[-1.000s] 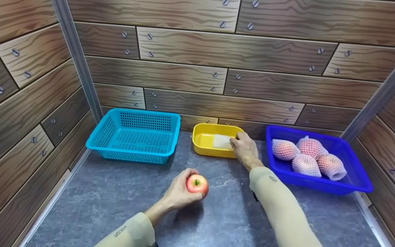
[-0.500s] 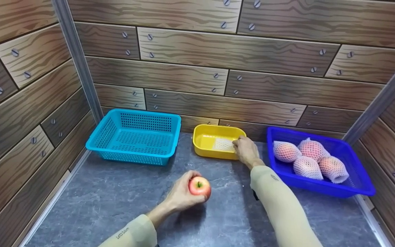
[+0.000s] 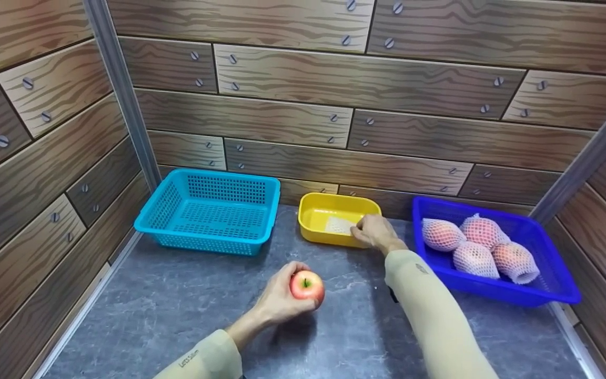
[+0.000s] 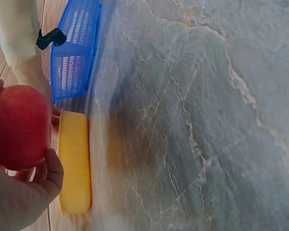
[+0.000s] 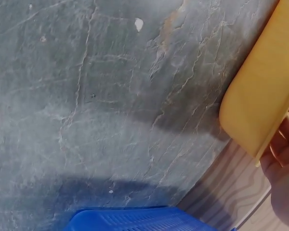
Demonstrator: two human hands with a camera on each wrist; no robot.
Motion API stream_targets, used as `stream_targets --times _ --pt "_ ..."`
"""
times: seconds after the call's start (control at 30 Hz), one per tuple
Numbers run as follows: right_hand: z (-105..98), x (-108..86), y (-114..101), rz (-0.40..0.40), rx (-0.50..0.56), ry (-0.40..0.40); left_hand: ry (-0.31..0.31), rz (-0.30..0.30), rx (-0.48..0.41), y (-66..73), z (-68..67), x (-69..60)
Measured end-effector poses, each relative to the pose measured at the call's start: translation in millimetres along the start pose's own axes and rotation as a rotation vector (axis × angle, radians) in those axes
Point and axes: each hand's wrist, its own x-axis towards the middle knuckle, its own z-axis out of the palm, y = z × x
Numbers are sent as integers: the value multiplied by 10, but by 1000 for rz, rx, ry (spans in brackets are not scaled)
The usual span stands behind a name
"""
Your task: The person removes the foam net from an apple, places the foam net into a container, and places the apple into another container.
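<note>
In the head view my left hand (image 3: 282, 296) grips a bare red apple (image 3: 306, 286), stem up, above the grey tabletop; the left wrist view shows fingers curled round the apple (image 4: 22, 126). My right hand (image 3: 377, 231) reaches over the right side of a small yellow bin (image 3: 317, 238). Its curled fingertips are at the end of a white foam net sleeve (image 3: 338, 225) low in the bin and seem to pinch it. The right wrist view has the fingers (image 5: 282, 147) inside the bin's rim, with the sleeve hidden there.
A turquoise basket (image 3: 205, 243) stands back left with nothing in it. At the right, a dark blue basket (image 3: 497, 292) holds several apples (image 3: 475, 259) in foam nets. Wood-patterned walls (image 3: 282, 118) enclose the grey tabletop (image 3: 177, 295) on three sides.
My right hand has shifted slightly left and lower in the yellow bin, and the foam net sleeve has moved with it. The left hand still holds the apple, nearly unmoved.
</note>
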Motion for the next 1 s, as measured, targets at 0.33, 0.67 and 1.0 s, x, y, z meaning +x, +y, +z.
stream_targets --times 0.33,0.67,1.0 --pt "-8 -176 3 -43 -37 99 -12 3 -4 34 55 -54" --pt "-244 -353 -83 -73 -101 271 -7 29 7 89 44 -52" --pt "-428 -715 -14 -161 -91 451 2 59 -5 172 57 -86"
